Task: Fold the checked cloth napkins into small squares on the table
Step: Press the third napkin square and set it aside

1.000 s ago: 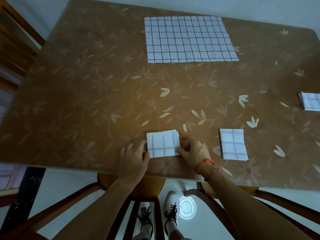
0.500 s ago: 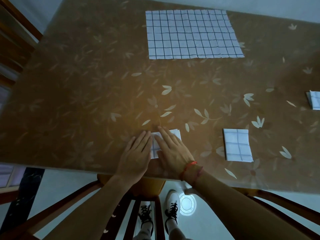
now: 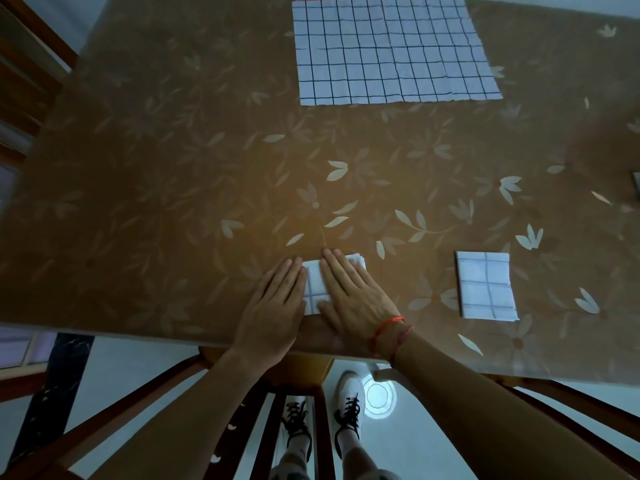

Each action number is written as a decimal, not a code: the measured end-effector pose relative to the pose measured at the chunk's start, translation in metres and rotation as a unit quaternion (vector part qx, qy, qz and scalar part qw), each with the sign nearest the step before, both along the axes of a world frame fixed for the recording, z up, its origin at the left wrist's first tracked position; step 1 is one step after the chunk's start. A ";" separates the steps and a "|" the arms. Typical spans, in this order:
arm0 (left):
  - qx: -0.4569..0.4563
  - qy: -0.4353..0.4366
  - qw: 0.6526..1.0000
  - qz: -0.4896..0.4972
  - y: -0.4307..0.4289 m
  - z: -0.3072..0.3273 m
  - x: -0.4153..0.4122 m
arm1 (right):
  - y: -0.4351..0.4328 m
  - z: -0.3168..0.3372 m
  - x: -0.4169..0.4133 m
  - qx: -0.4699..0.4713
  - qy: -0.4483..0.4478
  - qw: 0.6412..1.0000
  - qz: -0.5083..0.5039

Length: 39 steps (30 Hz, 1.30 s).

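A small folded checked napkin lies near the table's front edge, mostly covered by my hands. My left hand lies flat with straight fingers along its left edge. My right hand presses flat on its right half, fingers straight. A second folded square napkin rests to the right, apart from both hands. A large unfolded checked napkin is spread flat at the far side of the table.
The brown table has a leaf-patterned cover. The corner of another folded cloth shows at the right edge. Wooden chairs stand at the left and below the front edge, with my feet under the table.
My hands went from pinching the folded napkin's sides with curled fingers to lying flat on it with straight fingers. The view has tilted slightly, pushing the far napkin toward the top.
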State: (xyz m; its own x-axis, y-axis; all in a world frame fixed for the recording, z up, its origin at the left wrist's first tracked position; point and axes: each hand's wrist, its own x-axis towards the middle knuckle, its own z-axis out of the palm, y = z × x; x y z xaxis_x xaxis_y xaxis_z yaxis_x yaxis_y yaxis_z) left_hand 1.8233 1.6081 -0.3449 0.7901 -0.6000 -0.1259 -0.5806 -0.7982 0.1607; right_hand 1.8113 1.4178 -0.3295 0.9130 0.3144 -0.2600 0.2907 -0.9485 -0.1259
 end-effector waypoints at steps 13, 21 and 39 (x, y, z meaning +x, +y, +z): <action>-0.061 -0.006 0.997 0.049 -0.009 0.010 0.002 | -0.023 0.010 -0.006 -0.038 0.028 0.997 -0.058; -0.114 0.022 0.990 0.083 -0.022 0.029 0.024 | -0.013 0.044 0.007 -0.008 0.074 0.994 -0.078; -0.388 0.141 0.887 0.205 -0.021 0.108 0.017 | -0.033 0.102 -0.003 -0.118 0.389 0.912 -0.053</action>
